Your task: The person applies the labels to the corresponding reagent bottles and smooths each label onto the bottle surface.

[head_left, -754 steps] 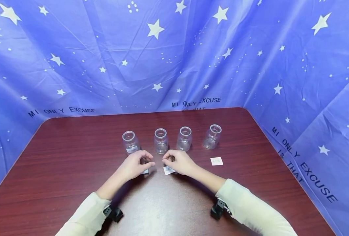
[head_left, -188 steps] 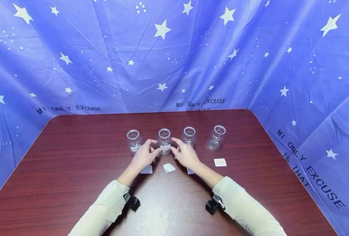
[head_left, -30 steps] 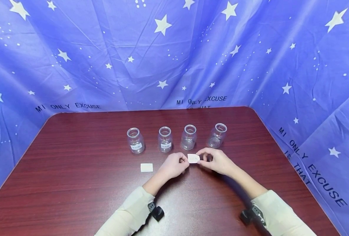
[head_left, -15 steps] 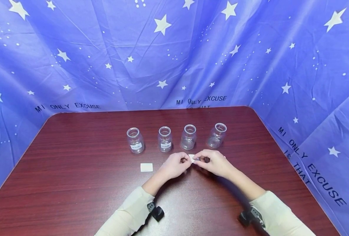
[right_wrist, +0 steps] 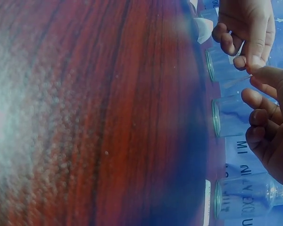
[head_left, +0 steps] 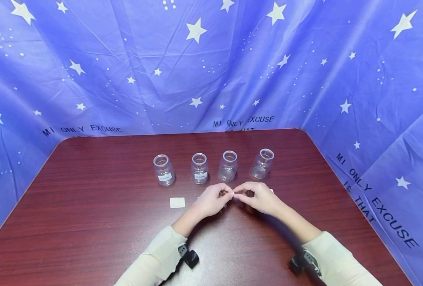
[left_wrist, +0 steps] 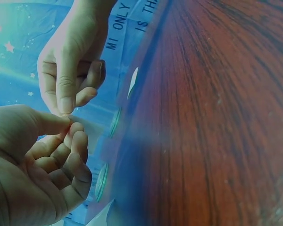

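White and small, the label (left_wrist: 90, 129) sits pinched where the fingertips of our left hand (head_left: 213, 200) and right hand (head_left: 264, 197) meet, near the third jar (head_left: 228, 171) from the left, so we'd best work its edge slowly without creasing it

A wood-grained table (head_left: 90, 222) bears four jars (head_left: 164, 171) and paper slips (head_left: 177, 202).

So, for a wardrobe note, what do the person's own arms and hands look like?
The pale cream, long fabric left sleeve and matching right sleeve each carry a small, blocky black device at the cuff. The left hand and right hand wear no gloves.
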Demonstrator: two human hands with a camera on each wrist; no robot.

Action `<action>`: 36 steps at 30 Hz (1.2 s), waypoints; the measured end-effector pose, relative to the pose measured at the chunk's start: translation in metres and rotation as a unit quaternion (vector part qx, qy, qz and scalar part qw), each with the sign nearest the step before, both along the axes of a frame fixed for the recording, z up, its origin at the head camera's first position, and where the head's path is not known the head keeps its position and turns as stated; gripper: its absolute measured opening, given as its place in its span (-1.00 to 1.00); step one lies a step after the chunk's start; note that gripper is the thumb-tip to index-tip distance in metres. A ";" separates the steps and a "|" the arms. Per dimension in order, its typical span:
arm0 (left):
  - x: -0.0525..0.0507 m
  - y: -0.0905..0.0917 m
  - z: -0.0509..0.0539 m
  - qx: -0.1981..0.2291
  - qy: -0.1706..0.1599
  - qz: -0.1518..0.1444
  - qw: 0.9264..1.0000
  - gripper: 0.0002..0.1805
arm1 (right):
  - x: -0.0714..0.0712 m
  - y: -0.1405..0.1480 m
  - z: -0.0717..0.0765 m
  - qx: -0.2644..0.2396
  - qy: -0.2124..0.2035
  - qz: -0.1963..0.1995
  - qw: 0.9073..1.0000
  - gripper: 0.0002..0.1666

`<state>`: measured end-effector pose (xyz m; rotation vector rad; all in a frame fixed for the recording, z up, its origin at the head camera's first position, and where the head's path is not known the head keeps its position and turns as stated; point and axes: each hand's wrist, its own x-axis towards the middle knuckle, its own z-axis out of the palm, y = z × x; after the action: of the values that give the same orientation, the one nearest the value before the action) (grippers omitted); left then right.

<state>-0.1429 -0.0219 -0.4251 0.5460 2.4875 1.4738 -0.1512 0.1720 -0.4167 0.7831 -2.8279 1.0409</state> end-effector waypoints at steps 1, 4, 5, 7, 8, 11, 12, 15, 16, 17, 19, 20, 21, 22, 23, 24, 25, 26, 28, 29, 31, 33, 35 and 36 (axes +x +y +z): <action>0.000 0.000 0.000 -0.002 0.003 0.001 1.000 -0.89 | 0.000 0.000 0.000 -0.002 0.000 0.001 1.000 -0.85; 0.000 0.001 -0.001 -0.001 0.003 0.002 1.000 -0.88 | -0.001 0.001 -0.001 -0.009 0.002 0.005 1.000 -0.86; 0.000 0.001 -0.001 0.000 0.001 0.003 1.000 -0.88 | -0.001 0.001 -0.002 -0.013 0.003 0.007 1.000 -0.87; -0.001 0.001 -0.001 0.006 -0.005 0.003 1.000 -0.87 | -0.002 0.002 -0.002 -0.020 0.002 0.010 1.000 -0.91; -0.001 0.000 -0.001 0.011 -0.010 0.004 1.000 -0.86 | -0.002 0.002 -0.003 -0.024 0.001 0.011 1.000 -0.93; 0.000 0.000 0.000 0.023 -0.020 0.008 1.000 -0.85 | -0.002 0.001 -0.003 -0.032 -0.010 0.008 0.999 -0.95; 0.000 0.000 0.000 0.027 -0.022 0.009 0.999 -0.85 | -0.002 0.001 -0.003 -0.033 -0.013 0.005 0.999 -0.95; 0.001 -0.001 0.001 0.039 -0.029 0.015 0.999 -0.85 | -0.002 0.000 -0.002 -0.036 -0.019 -0.006 0.999 -0.96; 0.001 -0.001 0.001 0.041 -0.030 0.017 0.999 -0.86 | -0.002 -0.001 -0.001 -0.039 -0.018 -0.007 0.999 -0.96; 0.001 -0.002 0.001 0.043 -0.032 0.019 0.998 -0.86 | -0.002 -0.001 -0.001 -0.044 -0.015 -0.008 0.999 -0.96; 0.001 -0.002 0.001 0.040 -0.031 0.026 0.998 -0.87 | -0.003 -0.001 -0.001 -0.056 -0.007 -0.009 0.998 -0.95; 0.001 -0.003 0.001 0.037 -0.030 0.030 0.998 -0.87 | -0.003 -0.001 -0.001 -0.062 -0.004 -0.009 0.998 -0.95; 0.001 -0.003 0.001 0.033 -0.029 0.033 0.998 -0.87 | -0.003 -0.001 -0.001 -0.067 0.001 -0.009 0.998 -0.95; 0.001 -0.003 0.001 0.030 -0.026 0.037 0.999 -0.87 | -0.003 0.000 -0.001 -0.071 0.005 -0.010 0.997 -0.94; 0.001 -0.003 0.001 0.028 -0.026 0.040 0.998 -0.87 | -0.003 0.001 -0.001 -0.075 0.008 -0.013 0.997 -0.94; 0.001 -0.004 0.001 0.027 -0.027 0.043 0.998 -0.87 | -0.003 0.001 0.000 -0.077 0.012 -0.016 0.997 -0.94; 0.002 -0.004 0.001 0.025 -0.027 0.045 0.998 -0.87 | -0.003 0.002 -0.001 -0.080 0.015 -0.019 0.997 -0.94; 0.002 -0.004 0.001 0.025 -0.029 0.047 0.998 -0.86 | -0.004 0.002 -0.001 -0.082 0.016 -0.022 0.996 -0.95; 0.002 -0.004 0.002 0.022 -0.030 0.050 0.998 -0.86 | -0.004 0.003 -0.001 -0.088 0.019 -0.030 0.995 -0.95; 0.003 -0.004 0.002 0.020 -0.031 0.051 0.998 -0.86 | -0.005 0.004 -0.001 -0.091 0.019 -0.034 0.995 -0.95; 0.003 -0.004 0.002 0.013 -0.026 0.054 0.998 -0.87 | -0.005 0.005 -0.001 -0.098 0.015 -0.044 0.994 -0.94; 0.003 -0.004 0.002 0.005 -0.019 0.056 0.998 -0.87 | -0.005 0.005 0.000 -0.103 0.010 -0.053 0.993 -0.94; 0.004 -0.004 0.003 -0.001 -0.013 0.059 0.998 -0.88 | -0.006 0.006 0.001 -0.108 0.001 -0.061 0.992 -0.94; 0.004 -0.004 0.003 -0.001 -0.012 0.060 0.998 -0.88 | -0.006 0.007 0.002 -0.111 -0.005 -0.065 0.992 -0.93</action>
<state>-0.1390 -0.0264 -0.4220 0.3809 2.5436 1.5097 -0.1569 0.1790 -0.4148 0.5662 -2.6656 1.3093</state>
